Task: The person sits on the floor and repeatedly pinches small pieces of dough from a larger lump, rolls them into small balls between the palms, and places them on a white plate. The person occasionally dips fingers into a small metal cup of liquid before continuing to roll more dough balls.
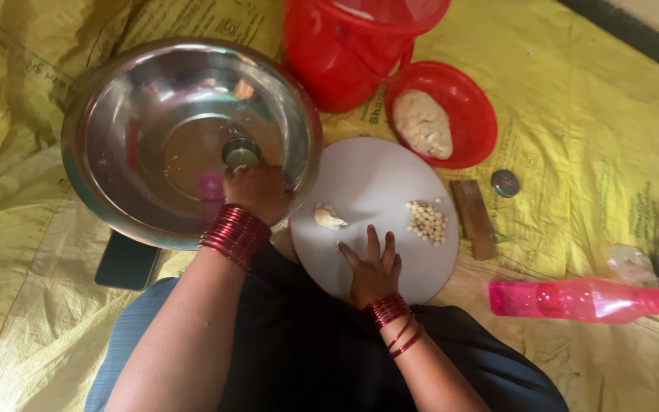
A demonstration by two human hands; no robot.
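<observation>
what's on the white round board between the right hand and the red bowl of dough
In the head view, a heap of small pale dough balls lies on the white round board between the right hand and the red bowl.

Domestic food-preparation spot, set out at floor level rather than at a counter. Yellow printed sheet (596, 122) spread as the working surface, creased and overlapping. On it: large steel bowl (146, 84), round white board (379, 183) with a heap of small dough balls (428, 221), red bowl (482, 114) holding a lump of dough (422, 123), red bucket (345, 53), pink plastic bottle (589, 299). Dark phone (125, 262) tucked beside the steel bowl. Household utensils throughout; no commercial fittings visible.
</observation>
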